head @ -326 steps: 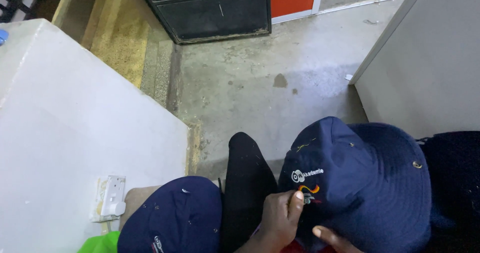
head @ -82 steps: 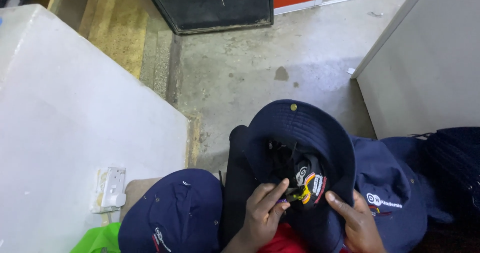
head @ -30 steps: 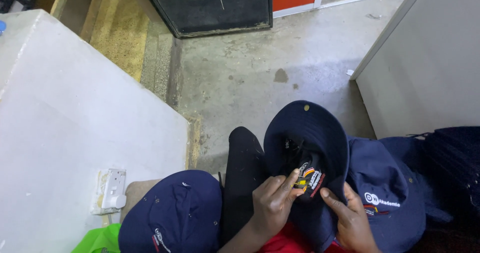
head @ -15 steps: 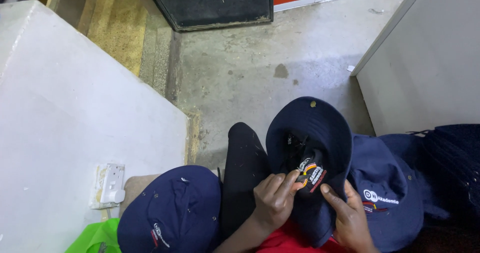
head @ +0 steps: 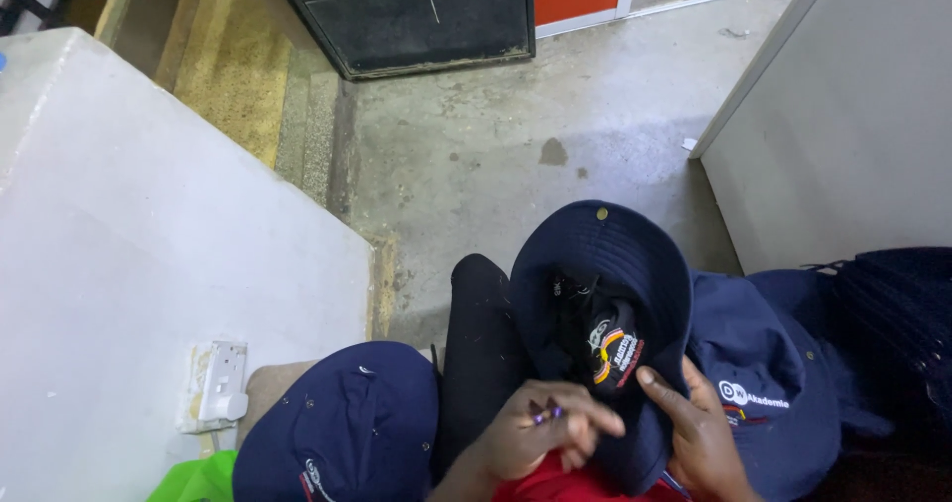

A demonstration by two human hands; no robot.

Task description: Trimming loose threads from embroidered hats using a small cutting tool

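A navy bucket hat [head: 605, 254] is turned inside out on my lap, its embroidered patch [head: 615, 348] showing inside the crown. My right hand [head: 699, 433] grips the hat's brim at the lower right, thumb on the inner fabric next to the patch. My left hand [head: 545, 428] is curled just left of the brim, pinching something small and purple between its fingers; what it is I cannot tell. Under the held hat lies another navy hat [head: 773, 403] with a white logo.
A third navy hat [head: 342, 433] lies at the lower left beside a green bag [head: 198, 477]. A white wall [head: 149, 264] with a socket [head: 218, 388] stands on the left, a grey panel [head: 853, 135] on the right, a black cabinet [head: 416, 16] ahead on the concrete floor [head: 516, 145].
My left hand has come off the patch inside the hat and drawn down and left, fingers now curled. The hat and my right hand have barely moved.
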